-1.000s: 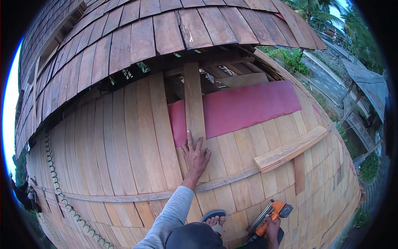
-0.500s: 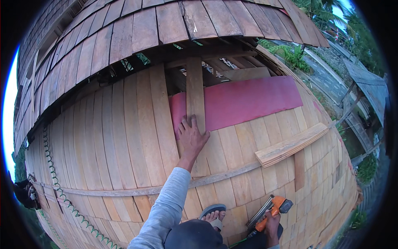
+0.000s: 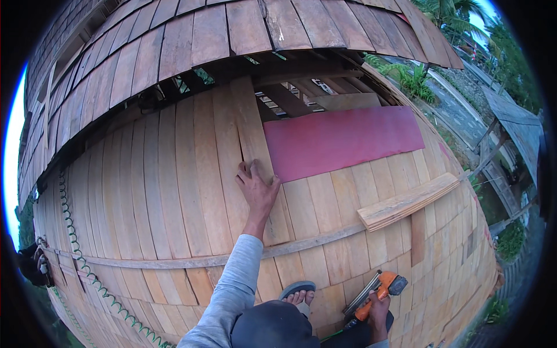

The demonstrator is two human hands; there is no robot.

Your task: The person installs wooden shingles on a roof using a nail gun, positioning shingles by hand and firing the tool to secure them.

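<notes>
A narrow wooden shingle (image 3: 249, 124) leans against the row of pale shingles (image 3: 206, 162), a thin dark gap partly showing along its left side. My left hand (image 3: 255, 188) grips its lower part with bent fingers. A red sheet (image 3: 342, 139) lies to the right of that shingle, below an opening showing beams. At the lower right my right hand (image 3: 378, 310) holds an orange and black nail gun (image 3: 386, 281), near my sandalled foot (image 3: 299, 296).
Overlapping older shingles (image 3: 209, 32) overhang above. A long batten (image 3: 151, 264) crosses the slope, with stacked loose boards (image 3: 409, 203) at right. A green coiled hose (image 3: 78, 249) runs down the left, near dark gear (image 3: 35, 267). Beyond the right edge are plants and a small roofed structure (image 3: 510, 116).
My left hand has slid the shingle leftward against the neighbouring row, uncovering more of the opening, and its fingers are more bent. My right hand with the nail gun has hardly moved.
</notes>
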